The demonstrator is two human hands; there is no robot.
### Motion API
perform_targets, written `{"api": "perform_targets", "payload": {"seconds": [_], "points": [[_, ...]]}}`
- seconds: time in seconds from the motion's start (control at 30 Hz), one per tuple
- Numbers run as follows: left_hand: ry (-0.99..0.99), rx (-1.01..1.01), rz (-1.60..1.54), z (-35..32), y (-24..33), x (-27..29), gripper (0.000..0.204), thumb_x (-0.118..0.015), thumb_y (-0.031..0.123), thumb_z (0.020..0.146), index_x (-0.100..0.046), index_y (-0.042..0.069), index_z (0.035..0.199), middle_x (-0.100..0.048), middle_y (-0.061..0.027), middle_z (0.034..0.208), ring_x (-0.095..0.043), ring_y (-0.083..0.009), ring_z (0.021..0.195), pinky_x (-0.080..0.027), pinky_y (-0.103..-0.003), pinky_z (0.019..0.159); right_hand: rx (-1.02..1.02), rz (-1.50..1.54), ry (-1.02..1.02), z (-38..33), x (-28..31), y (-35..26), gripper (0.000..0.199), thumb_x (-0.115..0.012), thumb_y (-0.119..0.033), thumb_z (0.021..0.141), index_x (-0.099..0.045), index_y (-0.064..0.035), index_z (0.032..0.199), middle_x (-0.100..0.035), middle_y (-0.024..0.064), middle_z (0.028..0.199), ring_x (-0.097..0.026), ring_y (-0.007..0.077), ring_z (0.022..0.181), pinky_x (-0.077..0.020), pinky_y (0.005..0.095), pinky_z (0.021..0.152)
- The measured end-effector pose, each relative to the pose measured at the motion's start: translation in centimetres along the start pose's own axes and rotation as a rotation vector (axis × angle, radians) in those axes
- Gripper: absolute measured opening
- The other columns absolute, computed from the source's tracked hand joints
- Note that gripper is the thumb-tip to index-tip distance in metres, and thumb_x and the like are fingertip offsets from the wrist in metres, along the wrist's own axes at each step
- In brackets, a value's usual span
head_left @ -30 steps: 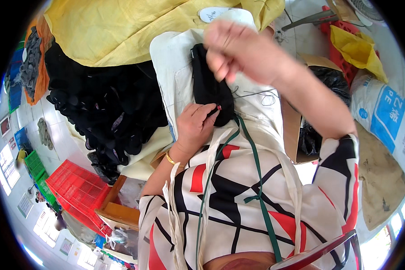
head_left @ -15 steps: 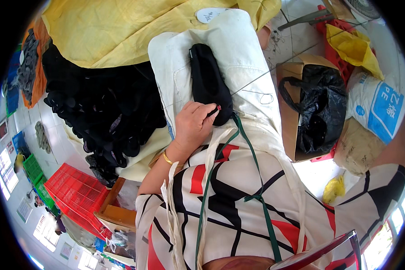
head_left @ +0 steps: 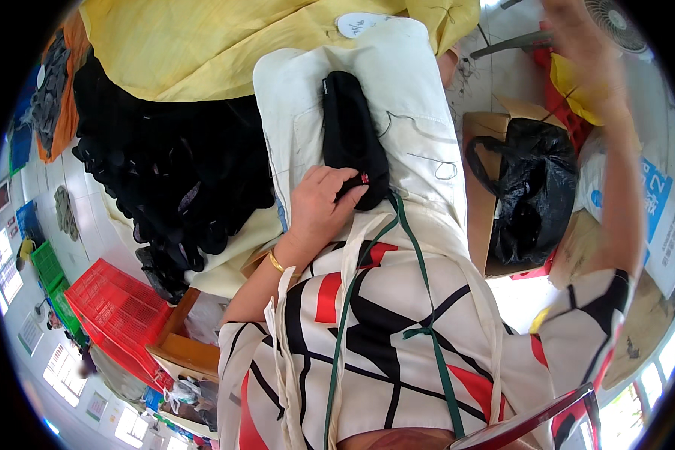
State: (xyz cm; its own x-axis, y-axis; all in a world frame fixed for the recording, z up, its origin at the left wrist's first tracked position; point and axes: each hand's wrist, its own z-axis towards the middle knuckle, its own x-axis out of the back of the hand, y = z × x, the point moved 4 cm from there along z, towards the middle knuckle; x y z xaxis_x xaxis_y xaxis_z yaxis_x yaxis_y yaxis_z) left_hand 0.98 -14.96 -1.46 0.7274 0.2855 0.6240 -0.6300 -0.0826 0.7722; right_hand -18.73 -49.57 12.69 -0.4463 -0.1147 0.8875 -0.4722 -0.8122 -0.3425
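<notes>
A black cloth slipper (head_left: 343, 127) lies on the white apron (head_left: 420, 97) over my lap, its toe toward me. My left hand (head_left: 319, 199) grips the toe, thumb and fingers closing on it beside a small red stitched mark (head_left: 364, 178). A dark thread (head_left: 420, 133) curls loosely on the apron to the right of the slipper. My right hand (head_left: 585, 49) is raised far out at the upper right, away from the slipper. Motion smears its fingers, and whether it holds anything cannot be made out.
To my left is a heap of black slippers (head_left: 180, 157), under a yellow cloth (head_left: 202, 45). A cardboard box (head_left: 480, 135) with a black plastic bag (head_left: 536, 195) stands at my right. Red crates (head_left: 116, 315) stand lower left, and a fan (head_left: 615, 22) shows upper right.
My right arm has swung inward and up from the far right edge, bringing the hand into view. The thread stretched taut from the slipper now lies slack. My left hand keeps its hold.
</notes>
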Motion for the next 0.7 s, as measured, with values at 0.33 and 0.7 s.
{"api": "perform_targets", "payload": {"seconds": [0.33,0.7], "points": [[-0.019,0.023,-0.077,-0.4,-0.9,-0.5,0.02,-0.08,0.009,0.077,-0.069,0.006,0.094,-0.061,-0.0079,0.076,-0.057,-0.0254,0.068,-0.044,-0.035,0.058,0.079,0.669,-0.469,-11.2,-16.4,-15.1,0.028,-0.077,-0.015,0.079,-0.065,-0.0045,0.103,-0.062,0.0124,0.091,-0.063,0.0332,0.086,-0.0536,0.0413,0.075],[-0.056,0.067,-0.176,-0.2,-1.3,-0.5,0.018,-0.079,0.007,0.077,-0.069,0.006,0.093,-0.06,-0.0075,0.075,-0.056,-0.0234,0.066,-0.043,-0.033,0.056,-0.025,0.666,-0.331,-14.2,-18.7,-16.2,0.03,-0.077,-0.003,0.076,-0.067,-0.0052,0.104,-0.061,0.0114,0.085,-0.061,0.029,0.075,-0.0504,0.0364,0.064]]}}
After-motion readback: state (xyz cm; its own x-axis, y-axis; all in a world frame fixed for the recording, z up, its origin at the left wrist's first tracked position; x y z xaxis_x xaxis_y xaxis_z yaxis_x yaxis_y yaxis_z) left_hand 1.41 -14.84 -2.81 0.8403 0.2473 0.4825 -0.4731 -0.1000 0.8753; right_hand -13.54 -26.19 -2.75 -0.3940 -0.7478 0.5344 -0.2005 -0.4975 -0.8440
